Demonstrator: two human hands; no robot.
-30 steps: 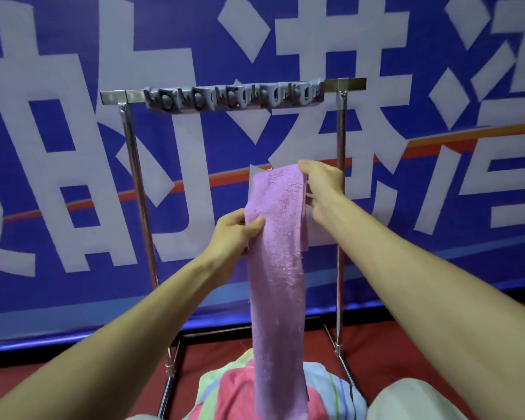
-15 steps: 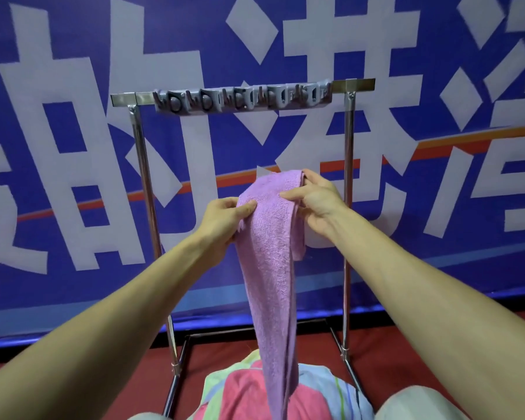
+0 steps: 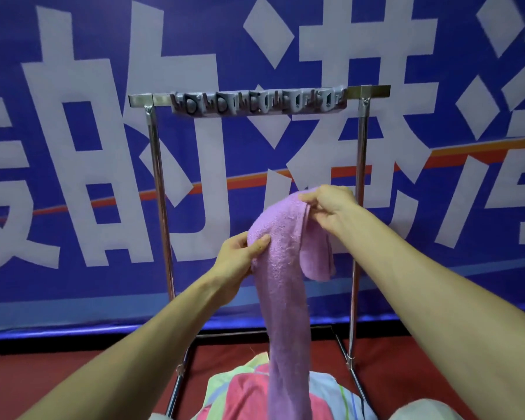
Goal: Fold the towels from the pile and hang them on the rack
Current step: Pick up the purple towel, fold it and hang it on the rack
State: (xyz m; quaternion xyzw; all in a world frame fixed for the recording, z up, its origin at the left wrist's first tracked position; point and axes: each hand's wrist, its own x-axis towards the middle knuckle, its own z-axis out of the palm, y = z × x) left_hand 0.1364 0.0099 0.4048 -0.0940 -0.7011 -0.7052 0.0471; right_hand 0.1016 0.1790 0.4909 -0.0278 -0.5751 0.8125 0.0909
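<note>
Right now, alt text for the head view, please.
Two bare hands hold a purple towel up before a metal rack: the left hand pinches its edge, the right hand grips the folded top. Its tail hangs over a pile of coloured towels; the rack's top bar holds grey clips, no towel.

The floor [image 3: 12, 365] is red. A shiny metal rack [image 3: 370, 91] stands on it. The rack has thin bars lying flat on the floor at the bottom, and two tall poles going up from them. Low down on the near side, between the flat bars, there is a pile of towels [image 3: 240, 395]. The pile has pink, green and light blue in it. I cannot tell if it sits right on the floor. Behind the rack, a big blue banner [image 3: 73, 298] comes down to the floor.
</note>
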